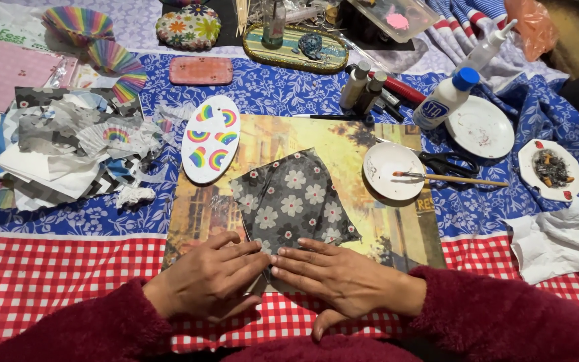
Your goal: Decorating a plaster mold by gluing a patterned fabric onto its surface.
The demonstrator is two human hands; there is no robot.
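- Hands are laid flat, side by side, at the near edge of a grey flowered napkin (294, 201), fingertips meeting over its lower corner.
- Left hand (206, 278) is spread with fingers straight and pointed right; nothing is clasped, the napkin's near-left edge being only pressed by the fingertips.
- Right hand (343, 278) is likewise opened flat, fingers pointed left and touching those of the left hand; the thumb is tucked below, toward the body. Nothing is gripped by it.
- The napkin is spread just beyond the fingertips, on a yellowish printed board (397, 234) by which both hands are partly borne.
- Beyond the left hand, an oval white plaque (210, 139) painted with rainbows is set at the board's far-left corner, just beside the napkin.
- Beyond the right hand, a small white dish (387, 161) is seen on the board, a brush (450, 178) laid across it and black scissors (445, 161) just behind.
- Farther off, past the dish, a glue bottle (445, 99) with a blue cap is tipped beside a white plate (480, 127).
- To the left hand's far side, a heap of paper scraps (68, 147) is piled, well apart from the grip.
- Under everything, a red checked cloth (55, 268) is spread nearest the wrists, and dark red sleeves (504, 322) cover both forearms.
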